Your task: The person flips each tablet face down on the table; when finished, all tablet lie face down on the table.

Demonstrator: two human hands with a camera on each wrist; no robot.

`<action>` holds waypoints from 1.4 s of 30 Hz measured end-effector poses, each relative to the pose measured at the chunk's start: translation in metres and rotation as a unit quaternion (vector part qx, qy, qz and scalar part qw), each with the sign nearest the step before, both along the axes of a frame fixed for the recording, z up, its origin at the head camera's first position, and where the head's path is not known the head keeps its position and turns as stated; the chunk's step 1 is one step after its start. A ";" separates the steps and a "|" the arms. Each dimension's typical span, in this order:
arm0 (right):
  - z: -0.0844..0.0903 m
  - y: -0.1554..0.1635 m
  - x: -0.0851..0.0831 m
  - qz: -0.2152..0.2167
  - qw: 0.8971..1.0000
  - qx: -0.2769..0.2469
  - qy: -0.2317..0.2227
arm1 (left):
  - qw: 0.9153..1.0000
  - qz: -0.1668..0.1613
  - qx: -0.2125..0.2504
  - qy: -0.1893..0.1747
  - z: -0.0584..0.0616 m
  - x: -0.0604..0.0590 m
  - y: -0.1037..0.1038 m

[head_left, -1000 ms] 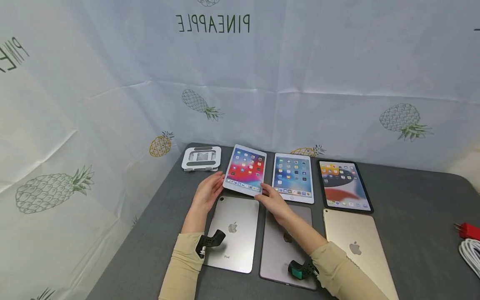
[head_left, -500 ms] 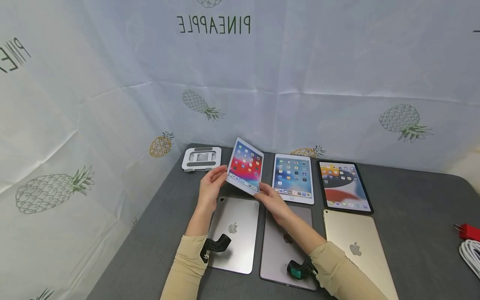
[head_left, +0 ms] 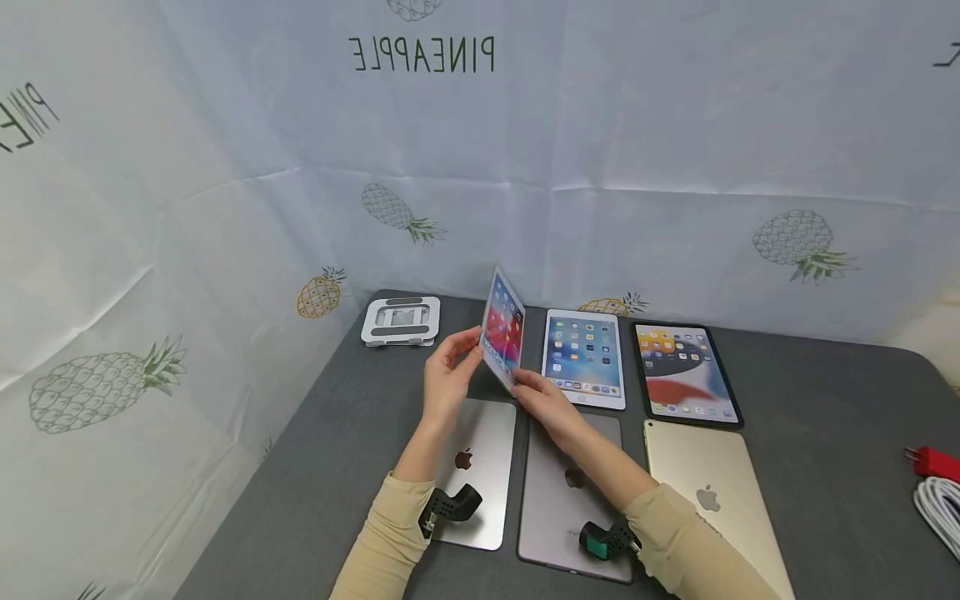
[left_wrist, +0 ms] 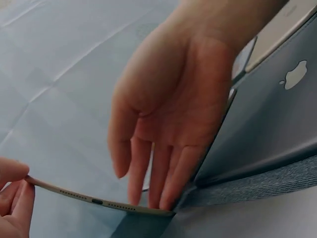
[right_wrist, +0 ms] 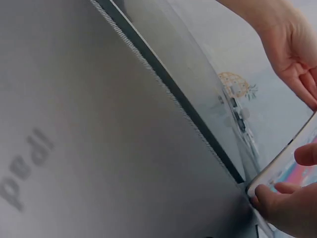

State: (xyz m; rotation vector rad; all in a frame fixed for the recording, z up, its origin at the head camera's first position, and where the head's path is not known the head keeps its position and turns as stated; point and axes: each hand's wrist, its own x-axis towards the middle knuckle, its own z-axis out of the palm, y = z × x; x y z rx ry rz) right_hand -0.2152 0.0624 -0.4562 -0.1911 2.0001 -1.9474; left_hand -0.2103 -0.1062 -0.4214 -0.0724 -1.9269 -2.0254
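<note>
Fingers of my left hand [head_left: 448,379] lie straight against the back of the white tablet [head_left: 503,327], while my right hand [head_left: 551,406] pinches its lower corner. It stands tilted on edge above the grey table [head_left: 825,433], near its far edge, among 5 other tablets.

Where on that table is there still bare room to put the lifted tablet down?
Bare grey cloth lies under the raised tablet, between the stand and white tablet, and right of the gold tablet toward the cable. The middle is crowded.
</note>
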 end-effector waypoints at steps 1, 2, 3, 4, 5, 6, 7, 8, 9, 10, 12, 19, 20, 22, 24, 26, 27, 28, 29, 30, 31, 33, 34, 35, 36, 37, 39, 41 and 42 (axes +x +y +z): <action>0.002 0.001 0.000 -0.001 1.000 0.009 0.007 | 1.000 -0.001 -0.004 0.003 0.000 0.000 0.002; 0.003 0.002 0.000 -0.006 1.000 0.016 0.010 | 1.000 0.000 -0.007 0.005 -0.001 0.001 0.003; 0.005 0.002 -0.001 -0.013 1.000 0.018 0.009 | 1.000 0.002 -0.012 0.006 -0.001 0.001 0.005; 0.006 0.003 -0.001 -0.017 1.000 0.017 0.011 | 1.000 0.003 -0.014 0.008 -0.001 0.001 0.006; 0.008 0.003 -0.002 -0.019 1.000 0.017 0.013 | 1.000 0.002 -0.013 0.010 -0.001 0.001 0.008; 0.009 0.004 -0.002 -0.021 1.000 0.015 0.013 | 1.000 0.000 -0.011 0.014 -0.001 0.001 0.010; 0.010 0.004 -0.003 -0.022 1.000 0.012 0.012 | 1.000 -0.002 -0.009 0.018 -0.001 0.000 0.011; 0.011 0.004 -0.003 -0.024 1.000 0.008 0.007 | 1.000 -0.005 -0.007 0.024 -0.001 0.000 0.013; 0.012 0.005 -0.003 -0.023 1.000 0.004 0.005 | 1.000 -0.010 -0.005 0.030 -0.001 -0.001 0.015; 0.013 0.005 -0.004 -0.021 1.000 0.003 0.003 | 0.999 -0.014 -0.002 0.034 -0.001 -0.001 0.017; 0.015 0.007 -0.004 -0.018 1.000 0.000 0.000 | 0.999 -0.023 0.002 0.041 -0.001 -0.002 0.021; 0.036 0.013 -0.008 -0.019 0.999 -0.020 0.020 | 0.998 -0.040 0.015 0.044 0.006 -0.001 0.030; 0.039 0.014 -0.009 -0.025 0.999 -0.021 0.023 | 0.998 -0.042 0.016 0.042 0.010 0.001 0.032; 0.045 0.015 -0.011 -0.031 0.999 -0.024 0.032 | 0.998 -0.046 0.015 0.036 0.016 0.005 0.035; 0.049 0.015 -0.015 -0.035 0.998 -0.028 0.038 | 0.998 -0.047 0.011 0.028 0.021 0.009 0.037; 0.051 0.015 -0.018 -0.038 0.998 -0.028 0.042 | 0.999 -0.046 0.007 0.020 0.023 0.011 0.039; 0.051 0.015 -0.019 -0.039 0.998 -0.028 0.045 | 0.999 -0.047 0.006 0.015 0.020 0.010 0.040; 0.052 0.015 -0.021 -0.041 0.998 -0.028 0.046 | 0.999 -0.048 0.006 0.010 0.016 0.008 0.040; 0.052 0.015 -0.022 -0.041 0.998 -0.028 0.047 | 0.999 -0.049 0.005 0.006 0.012 0.006 0.041; 0.052 0.015 -0.024 -0.043 0.998 -0.027 0.046 | 0.999 -0.049 0.003 0.001 0.009 0.004 0.041; 0.053 0.015 -0.025 -0.044 0.998 -0.029 0.043 | 0.999 -0.051 0.002 -0.004 0.005 0.003 0.042; 0.053 0.015 -0.027 -0.044 0.998 -0.033 0.038 | 0.998 -0.055 -0.006 -0.017 -0.005 -0.001 0.042; 0.053 0.016 -0.028 -0.045 0.998 -0.036 0.035 | 0.998 -0.057 -0.012 -0.022 -0.007 -0.001 0.042; 0.053 0.017 -0.029 -0.046 0.998 -0.036 0.032 | 0.998 -0.061 -0.020 -0.029 -0.009 -0.001 0.042; 0.053 0.018 -0.029 -0.049 0.998 -0.036 0.030 | 0.997 -0.067 -0.028 -0.036 -0.011 -0.001 0.043; 0.053 0.019 -0.029 -0.052 0.998 -0.037 0.028 | 0.996 -0.073 -0.038 -0.042 -0.013 -0.001 0.043; 0.054 0.021 -0.029 -0.060 0.997 -0.036 0.024 | 0.993 -0.084 -0.064 -0.056 -0.017 0.000 0.042; 0.054 0.023 -0.029 -0.066 0.997 -0.036 0.022 | 0.989 -0.095 -0.087 -0.070 -0.021 0.000 0.041; 0.055 0.024 -0.028 -0.065 0.997 -0.038 0.024 | 0.987 -0.099 -0.098 -0.076 -0.022 0.001 0.041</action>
